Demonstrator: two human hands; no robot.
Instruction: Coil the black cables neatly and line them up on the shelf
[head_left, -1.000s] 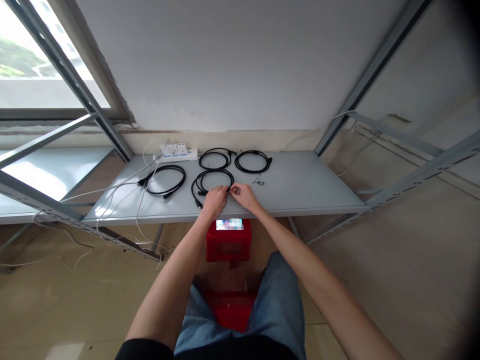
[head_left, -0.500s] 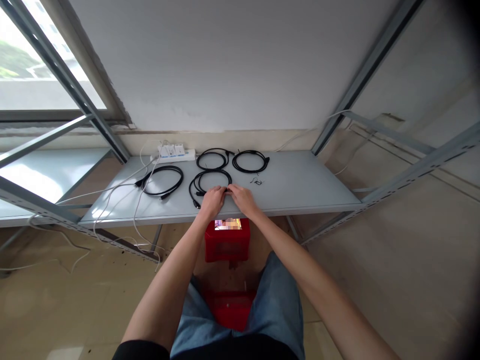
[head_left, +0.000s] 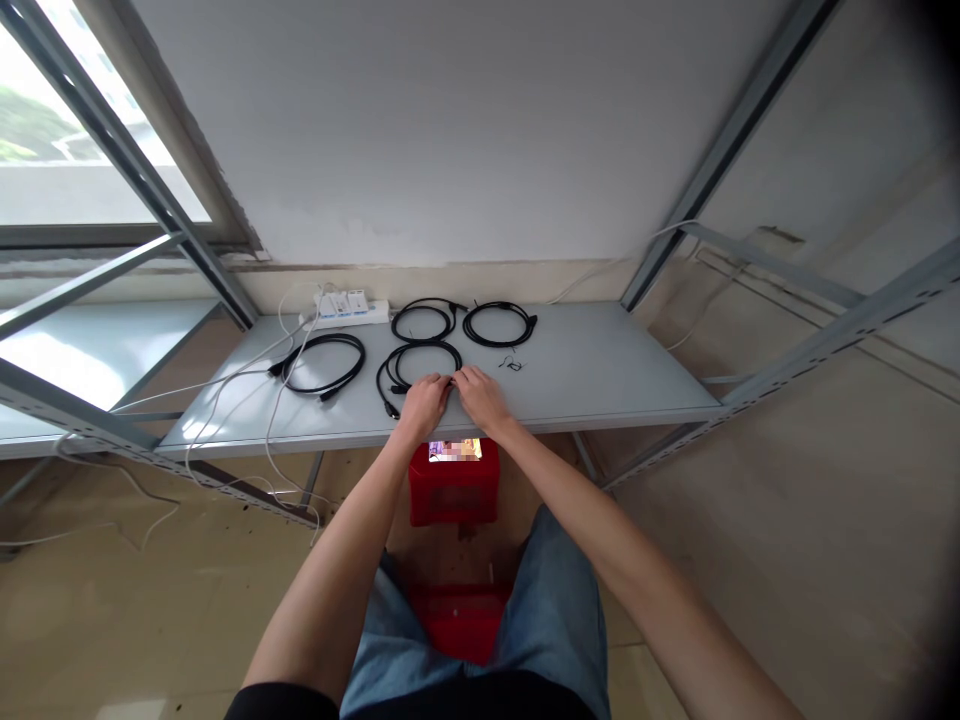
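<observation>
Rounded black cable coil, widest left-to-right, on a smooth gray shelf, one plug pointing toward the front edge; left hand and right hand meet at its near-right side (fingers bunched, exact grip hidden).

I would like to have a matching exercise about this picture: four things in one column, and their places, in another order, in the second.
Things:
1. Power strip
2. Thin black strands
3. Lit screen
4. Left hand

Places:
A. Beside the right hand, at the near side of a black cable coil
B. At the back of the grey shelf, toward its left end
C. On a red surface, lower than the shelf
D. On the shelf, to the right of both hands

Pairs: 1-B, 2-D, 3-C, 4-A
</observation>
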